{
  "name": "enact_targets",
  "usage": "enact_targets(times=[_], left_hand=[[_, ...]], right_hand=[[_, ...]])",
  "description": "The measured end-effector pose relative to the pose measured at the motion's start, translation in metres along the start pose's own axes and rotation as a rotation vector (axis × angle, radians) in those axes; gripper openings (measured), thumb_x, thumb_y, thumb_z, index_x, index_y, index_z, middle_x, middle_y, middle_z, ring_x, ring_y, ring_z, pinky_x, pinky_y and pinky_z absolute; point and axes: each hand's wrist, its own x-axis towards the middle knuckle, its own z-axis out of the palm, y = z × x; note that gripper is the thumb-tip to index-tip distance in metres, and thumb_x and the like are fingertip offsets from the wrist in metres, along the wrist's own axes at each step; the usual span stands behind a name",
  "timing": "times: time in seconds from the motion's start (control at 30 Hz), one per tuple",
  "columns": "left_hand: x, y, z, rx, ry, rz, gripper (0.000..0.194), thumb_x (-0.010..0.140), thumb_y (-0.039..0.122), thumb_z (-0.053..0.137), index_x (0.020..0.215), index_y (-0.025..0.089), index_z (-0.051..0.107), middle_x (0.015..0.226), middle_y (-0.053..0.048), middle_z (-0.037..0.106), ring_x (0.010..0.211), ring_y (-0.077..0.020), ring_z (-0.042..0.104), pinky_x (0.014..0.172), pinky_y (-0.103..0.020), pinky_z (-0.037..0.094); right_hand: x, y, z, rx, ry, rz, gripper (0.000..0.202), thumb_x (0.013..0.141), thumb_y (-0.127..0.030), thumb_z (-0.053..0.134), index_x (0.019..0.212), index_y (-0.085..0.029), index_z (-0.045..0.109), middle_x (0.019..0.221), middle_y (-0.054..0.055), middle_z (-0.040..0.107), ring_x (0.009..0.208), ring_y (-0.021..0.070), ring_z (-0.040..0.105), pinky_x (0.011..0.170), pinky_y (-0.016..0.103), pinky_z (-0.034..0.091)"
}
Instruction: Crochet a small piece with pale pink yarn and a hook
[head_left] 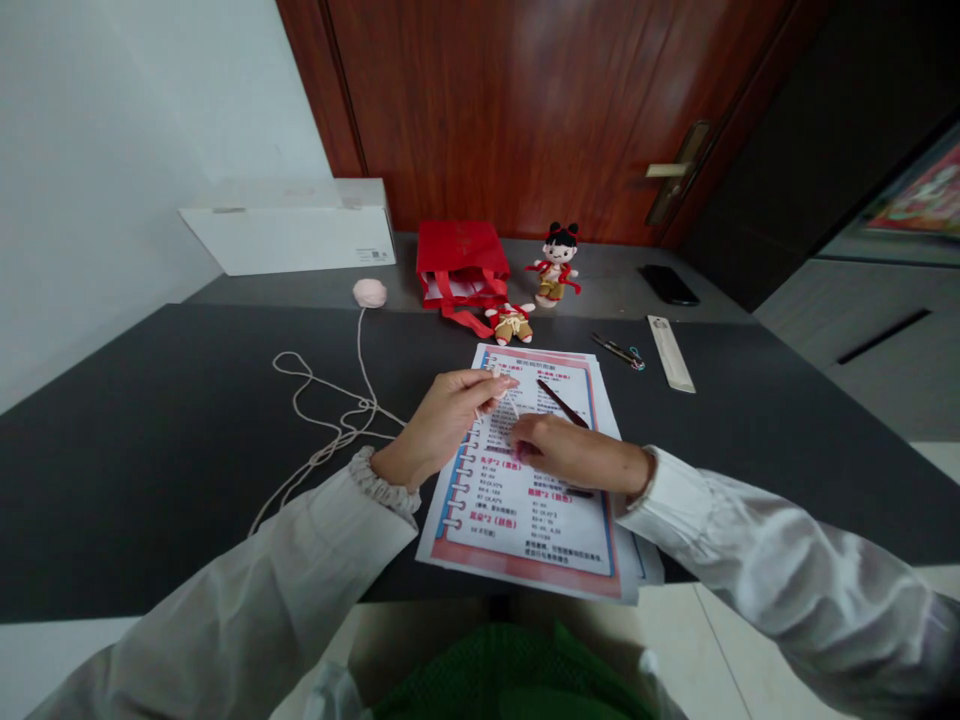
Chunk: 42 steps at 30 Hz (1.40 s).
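Note:
My left hand (450, 412) is closed in a pinch on pale pink yarn (373, 403), over the upper part of a printed sheet (525, 575). The strand runs in loose loops from a small yarn ball (370, 293) at the back left. Just right of it, my right hand (559, 448) is curled with its fingers closed above the same sheet. A bit of pink shows at its fingertips, but what it holds is hidden. A dark pen-like stick (562, 403) lies on the sheet beyond my right hand.
Behind the sheet are a headless doll body (511, 325), a red gift bag (463, 250) and a standing crocheted doll (557, 265). To the right lie small scissors-like tools (619, 350), a white packet (671, 353) and a black phone (669, 285). A white box (300, 235) stands back left.

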Motion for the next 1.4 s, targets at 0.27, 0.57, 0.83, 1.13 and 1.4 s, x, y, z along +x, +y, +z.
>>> enact_targets(times=[0.27,0.57,0.83,1.13,1.4], left_hand=[[-0.006,0.003,-0.003,-0.108,0.014,-0.001,0.015,0.069,0.026,0.074,0.075,0.013,0.075,0.066,-0.001,0.058,0.065,-0.0099,0.043,0.063,-0.027,0.031],[-0.006,0.001,0.002,-0.154,0.102,0.042,0.016,0.074,0.028,0.069,0.077,0.013,0.075,0.062,0.001,0.054,0.062,-0.0096,0.044,0.062,-0.026,0.035],[-0.008,-0.005,0.015,-0.217,0.13,0.143,0.014,0.074,0.028,0.071,0.075,0.015,0.075,0.064,0.0,0.061,0.063,-0.0111,0.05,0.063,-0.026,0.04],[-0.009,-0.001,0.019,-0.348,0.17,0.108,0.007,0.071,0.02,0.072,0.073,0.014,0.075,0.076,-0.002,0.067,0.072,-0.0101,0.052,0.07,-0.023,0.04],[-0.013,0.003,0.018,-0.45,0.143,0.064,0.006,0.069,0.017,0.074,0.071,0.012,0.073,0.074,-0.002,0.066,0.068,-0.0083,0.054,0.066,-0.021,0.044]], right_hand=[[-0.002,0.003,-0.007,0.082,0.075,0.061,0.025,0.064,0.005,0.054,0.061,-0.019,0.053,0.052,-0.006,0.051,0.046,0.0087,0.046,0.047,0.023,0.033],[0.014,-0.011,-0.025,0.622,0.461,0.067,0.01,0.079,-0.024,0.06,0.072,-0.018,0.064,0.052,-0.005,0.056,0.046,0.0097,0.053,0.052,0.026,0.042],[0.028,-0.023,0.01,0.804,0.605,0.09,0.02,0.071,-0.036,0.072,0.067,-0.017,0.065,0.058,-0.003,0.06,0.049,0.0101,0.05,0.055,0.027,0.04],[0.025,-0.023,0.018,0.651,0.835,-0.014,0.011,0.079,-0.024,0.066,0.069,-0.019,0.064,0.065,-0.002,0.057,0.058,0.012,0.05,0.059,0.028,0.039],[0.023,-0.024,0.024,0.5,0.972,-0.051,0.008,0.08,-0.019,0.067,0.072,-0.02,0.066,0.073,-0.001,0.058,0.066,0.014,0.053,0.059,0.028,0.04]])
